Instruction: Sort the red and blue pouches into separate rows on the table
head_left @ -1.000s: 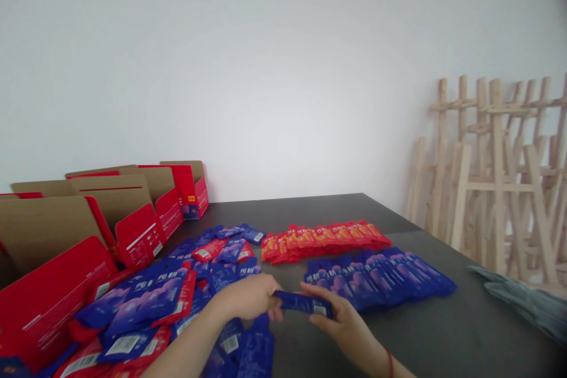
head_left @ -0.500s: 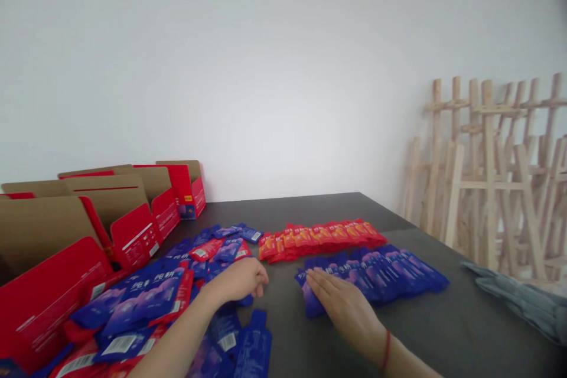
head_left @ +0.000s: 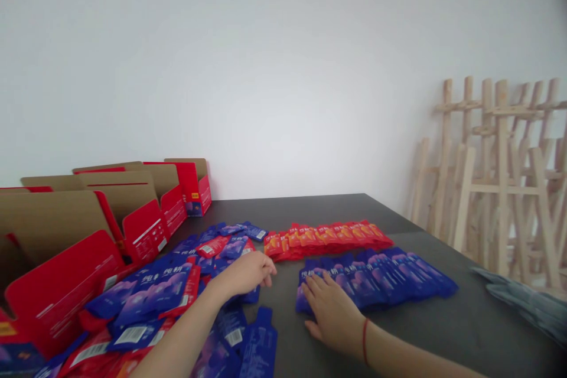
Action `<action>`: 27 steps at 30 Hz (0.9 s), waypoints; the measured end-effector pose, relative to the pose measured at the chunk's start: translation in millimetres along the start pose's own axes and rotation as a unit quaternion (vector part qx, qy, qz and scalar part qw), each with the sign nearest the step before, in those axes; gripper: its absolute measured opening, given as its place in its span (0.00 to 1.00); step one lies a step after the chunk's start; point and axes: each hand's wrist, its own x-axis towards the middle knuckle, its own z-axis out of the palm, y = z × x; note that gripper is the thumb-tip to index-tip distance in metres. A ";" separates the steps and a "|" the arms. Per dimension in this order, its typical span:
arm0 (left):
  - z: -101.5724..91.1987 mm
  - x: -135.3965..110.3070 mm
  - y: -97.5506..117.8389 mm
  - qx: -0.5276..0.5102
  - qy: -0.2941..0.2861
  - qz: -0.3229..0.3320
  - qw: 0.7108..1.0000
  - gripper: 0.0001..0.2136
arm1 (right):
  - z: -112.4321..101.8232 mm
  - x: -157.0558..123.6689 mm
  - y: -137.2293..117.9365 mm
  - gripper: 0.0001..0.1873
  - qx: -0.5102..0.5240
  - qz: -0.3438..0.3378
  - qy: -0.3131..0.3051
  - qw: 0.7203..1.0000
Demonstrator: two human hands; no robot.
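My right hand lies flat with fingers spread on the left end of a neat overlapping row of blue packets on the dark table. My left hand hovers over the edge of a loose heap of blue and red packets, fingers curled down, touching a blue packet there; whether it grips one is hidden. Behind the blue row lies a tidy row of red-orange packets.
Open red-and-brown cardboard boxes stand along the left edge. Wooden frames lean against the white wall at right. A grey-green folded thing lies at the table's right edge.
A second ago both hands held one blue packet between them. It now lies at the left end of the blue row under my right hand; my left hand went back to the heap.
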 end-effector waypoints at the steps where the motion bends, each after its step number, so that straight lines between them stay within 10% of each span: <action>1: -0.6 -0.3 0.1 0.007 0.000 -0.002 1.000 0.15 | -1.1 0.8 -2.0 0.36 0.013 0.001 -0.001 1.000; 14: -19.1 -13.8 0.8 0.275 0.057 -0.128 0.951 0.10 | -0.9 -21.4 20.6 0.27 0.161 -0.034 -0.027 0.986; 27: -0.4 -10.5 -5.5 0.321 0.003 -0.118 0.940 0.31 | -8.5 -26.7 26.2 0.34 0.182 -0.055 -0.045 0.981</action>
